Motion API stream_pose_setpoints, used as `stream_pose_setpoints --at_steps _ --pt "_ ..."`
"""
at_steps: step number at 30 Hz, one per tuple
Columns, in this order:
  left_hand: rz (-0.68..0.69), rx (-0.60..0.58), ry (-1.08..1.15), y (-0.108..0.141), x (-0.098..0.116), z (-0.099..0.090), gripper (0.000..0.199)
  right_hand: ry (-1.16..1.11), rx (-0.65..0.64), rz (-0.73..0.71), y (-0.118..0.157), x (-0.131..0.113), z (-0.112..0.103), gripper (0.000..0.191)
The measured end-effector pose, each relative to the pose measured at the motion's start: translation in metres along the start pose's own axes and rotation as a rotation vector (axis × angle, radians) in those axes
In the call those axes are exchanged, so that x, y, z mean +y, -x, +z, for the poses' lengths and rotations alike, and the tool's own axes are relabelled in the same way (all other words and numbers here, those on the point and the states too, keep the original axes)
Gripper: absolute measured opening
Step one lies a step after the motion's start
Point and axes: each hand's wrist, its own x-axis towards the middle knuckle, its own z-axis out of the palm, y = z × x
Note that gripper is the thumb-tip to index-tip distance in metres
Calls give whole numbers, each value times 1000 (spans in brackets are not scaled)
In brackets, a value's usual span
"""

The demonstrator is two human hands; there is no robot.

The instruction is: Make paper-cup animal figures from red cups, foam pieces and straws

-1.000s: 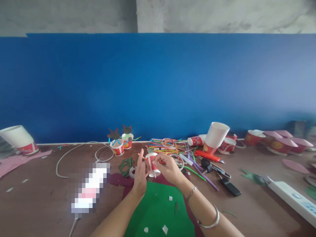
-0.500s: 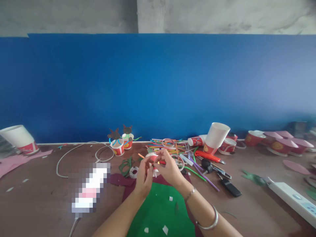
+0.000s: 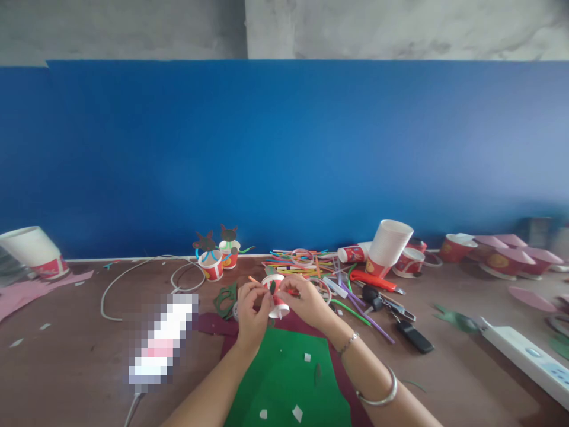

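You are clamping a red-and-white paper cup between your left hand and right hand, holding it just above a green felt sheet. An orange straw is sticking out beside it; the cup's print is too small to read. Colored straws are lying piled beyond.

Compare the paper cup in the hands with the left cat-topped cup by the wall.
The paper cup is tilted, gripped between the left hand and right hand; the cat-topped cup stands upright, untouched. The cat-topped cup carries a dark cat cutout and blue pipe-cleaner loops; the paper cup shows only a small dark piece and a thin orange strip. Both are red-and-white.
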Motion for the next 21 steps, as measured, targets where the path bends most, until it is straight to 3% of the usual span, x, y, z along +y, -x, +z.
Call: stream_pose_setpoints --at_steps 6,16,21 --pt "-39 -7 25 0 2 -1 17 -40 -33 84 1 10 10 15" --pt "-36 -11 39 0 3 -1 17 -49 15 90 0 11 13 14" --pt "-66 15 62 0 3 0 16 -244 28 227 1 9 16 18"
